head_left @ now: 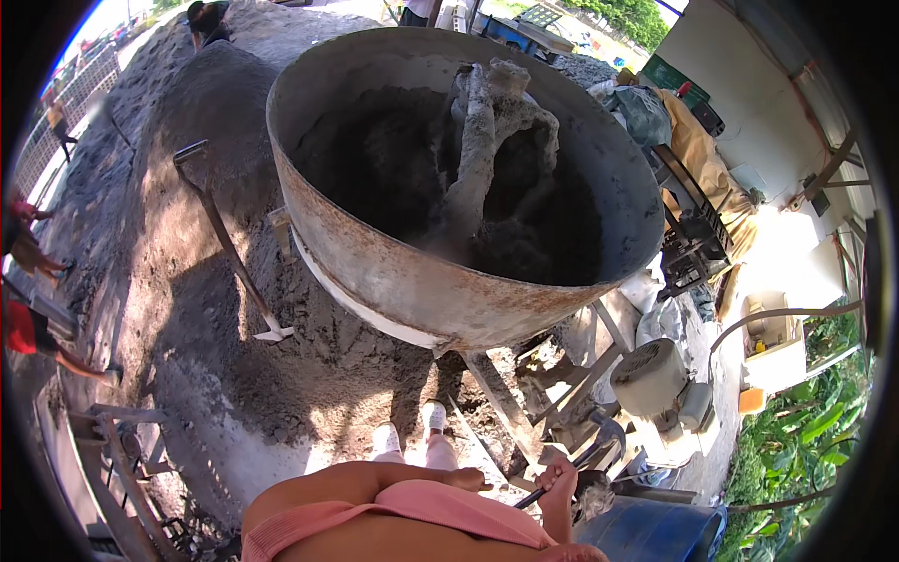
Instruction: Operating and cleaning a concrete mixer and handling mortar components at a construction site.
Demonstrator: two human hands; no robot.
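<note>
Stands on rough grey ground (234,431) in broken sun and shade, with 2 pale shoes (433,415) close to a big, rust-streaked mixing drum (393,281); looks over its round rim onto dark grey material (375,155) and thickly crusted mixing arms (476,140); to the left, sees a long heap of grey sand (206,103), an upright shovel (225,232) with pale blade to the ground, and a person in red (21,328) at the edge; to the right, sees a pale wall (777,94), a tan tarp (698,140), a whitish container (651,375) and green plants (815,440).

Wraps the right hand (559,478) tightly round a dark rod (530,498); holds the left hand (466,480) before the body, to the left of the rod, seemingly curled; cannot tell whether pinching anything. Has the rod low in front, near a blue barrel (646,534); looks slim, straight and nearly black, slanting down-left from the fist; cannot make out its far end amid clutter.
</note>
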